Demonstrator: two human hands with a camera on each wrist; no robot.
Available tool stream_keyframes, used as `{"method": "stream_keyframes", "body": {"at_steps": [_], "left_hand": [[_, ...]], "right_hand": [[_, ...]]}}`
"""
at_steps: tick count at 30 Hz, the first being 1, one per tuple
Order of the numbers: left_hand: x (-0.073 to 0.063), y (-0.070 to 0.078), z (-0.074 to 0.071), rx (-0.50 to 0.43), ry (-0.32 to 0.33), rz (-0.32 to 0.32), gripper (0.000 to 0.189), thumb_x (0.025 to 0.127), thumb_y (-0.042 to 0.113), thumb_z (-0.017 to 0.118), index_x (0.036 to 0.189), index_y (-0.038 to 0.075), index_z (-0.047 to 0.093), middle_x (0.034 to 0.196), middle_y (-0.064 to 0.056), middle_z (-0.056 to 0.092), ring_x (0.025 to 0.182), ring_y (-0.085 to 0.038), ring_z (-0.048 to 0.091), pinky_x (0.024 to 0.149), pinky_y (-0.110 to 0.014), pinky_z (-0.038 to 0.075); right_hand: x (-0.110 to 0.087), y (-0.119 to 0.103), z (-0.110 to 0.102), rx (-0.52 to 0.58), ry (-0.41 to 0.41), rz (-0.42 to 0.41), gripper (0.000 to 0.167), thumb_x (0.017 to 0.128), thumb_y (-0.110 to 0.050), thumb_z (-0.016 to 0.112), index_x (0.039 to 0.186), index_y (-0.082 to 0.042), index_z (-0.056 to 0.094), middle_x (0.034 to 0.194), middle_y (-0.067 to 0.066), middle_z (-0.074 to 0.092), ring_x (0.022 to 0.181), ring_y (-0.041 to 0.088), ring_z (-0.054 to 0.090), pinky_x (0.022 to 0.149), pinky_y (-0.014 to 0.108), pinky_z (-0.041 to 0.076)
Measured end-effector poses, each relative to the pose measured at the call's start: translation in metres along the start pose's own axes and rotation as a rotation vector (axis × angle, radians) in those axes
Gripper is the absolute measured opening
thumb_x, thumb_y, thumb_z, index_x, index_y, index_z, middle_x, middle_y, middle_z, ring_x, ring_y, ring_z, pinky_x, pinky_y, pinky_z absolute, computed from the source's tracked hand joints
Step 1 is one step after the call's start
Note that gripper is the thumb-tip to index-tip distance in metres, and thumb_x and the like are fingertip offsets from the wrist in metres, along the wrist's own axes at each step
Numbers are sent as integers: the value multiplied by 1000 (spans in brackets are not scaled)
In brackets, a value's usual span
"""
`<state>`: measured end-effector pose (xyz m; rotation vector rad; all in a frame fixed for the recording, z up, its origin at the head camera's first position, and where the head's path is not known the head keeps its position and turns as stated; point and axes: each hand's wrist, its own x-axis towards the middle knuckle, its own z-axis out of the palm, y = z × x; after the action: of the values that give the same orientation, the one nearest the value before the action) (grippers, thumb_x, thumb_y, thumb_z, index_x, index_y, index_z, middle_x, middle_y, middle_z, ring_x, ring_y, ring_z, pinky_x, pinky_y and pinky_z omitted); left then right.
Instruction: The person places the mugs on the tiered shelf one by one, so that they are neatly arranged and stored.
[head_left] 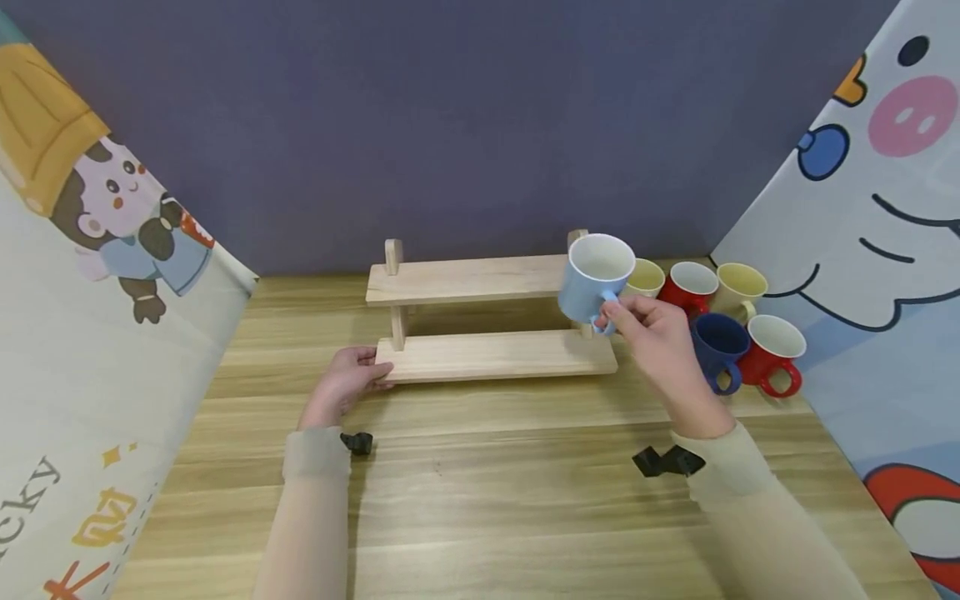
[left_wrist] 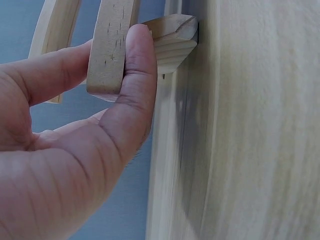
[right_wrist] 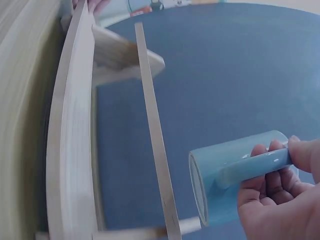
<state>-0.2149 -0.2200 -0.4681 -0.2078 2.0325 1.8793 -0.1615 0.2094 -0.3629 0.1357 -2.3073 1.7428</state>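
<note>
A light blue mug (head_left: 582, 287), white inside, is held upright by its handle in my right hand (head_left: 660, 350), in front of the right end of a two-tier wooden rack (head_left: 495, 357). The right wrist view shows fingers and thumb pinching the handle of the mug (right_wrist: 225, 200), apart from the upper board (right_wrist: 156, 130). My left hand (head_left: 351, 382) grips the left end of the rack's lower board. Seen from the left wrist, the thumb lies on one face of the board (left_wrist: 107, 55) and fingers on the other.
Several mugs stand right of the rack: a dark blue mug (head_left: 720, 340), red mugs (head_left: 772, 354) (head_left: 678, 292) and pale yellow mugs (head_left: 738, 287) (head_left: 645, 277). A dark wall panel (head_left: 450, 125) rises behind the wood-grain table (head_left: 480, 500). Printed panels flank both sides.
</note>
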Motion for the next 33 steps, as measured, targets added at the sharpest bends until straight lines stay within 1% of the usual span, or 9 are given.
{"method": "stream_keyframes", "body": {"at_steps": [4,7,11,14,21,25,29,33], "left_hand": [[-1,0,0,2,3,-4,58,103,-2,56,150,-18,26,132,-31,48,107,-31,60,91,-38,60],[-1,0,0,3,3,-6,59,103,-2,56,151,-18,25,132,-31,48,108,-32,60,92,-39,60],[-1,-1,0,4,6,-7,59,103,-1,57,151,-18,25,131,-30,49,108,-33,59,93,-40,59],[0,-2,0,6,8,-5,58,103,-2,57,150,-18,27,132,-31,49,108,-33,59,92,-40,60],[2,-3,1,1,6,2,58,103,-2,58,150,-18,27,135,-33,48,110,-34,60,91,-39,60],[1,-2,1,4,8,-6,62,103,-1,57,152,-17,23,139,-32,45,115,-35,57,91,-39,60],[1,-1,0,3,5,-13,64,103,-2,56,153,-16,19,141,-33,42,117,-36,55,91,-38,60],[2,-1,0,-2,9,-14,64,103,-1,57,153,-17,20,141,-33,44,116,-35,57,91,-39,60]], "right_hand": [[15,-5,29,82,-20,-7,30,102,-16,67,99,14,70,86,13,69,82,20,61,74,21,55],[24,-7,51,130,-37,-25,30,101,-16,68,95,13,69,85,17,67,81,23,58,72,25,53],[34,-12,79,189,-60,-33,29,101,-16,68,91,11,68,85,17,67,81,22,59,72,29,52],[39,-17,101,228,-67,-29,28,101,-16,68,89,10,68,85,16,68,81,21,59,71,29,52],[48,-30,146,195,-93,-27,28,101,-23,68,87,2,72,85,11,69,79,20,56,64,28,48],[53,-35,170,200,-104,-33,28,101,-23,68,86,0,72,85,9,70,77,20,55,62,28,46],[59,-38,189,212,-114,-58,28,101,-21,68,87,2,72,84,10,71,79,25,59,62,26,47],[63,-41,204,240,-125,-62,27,102,-20,67,90,4,72,85,11,71,84,31,62,63,26,49]]}}
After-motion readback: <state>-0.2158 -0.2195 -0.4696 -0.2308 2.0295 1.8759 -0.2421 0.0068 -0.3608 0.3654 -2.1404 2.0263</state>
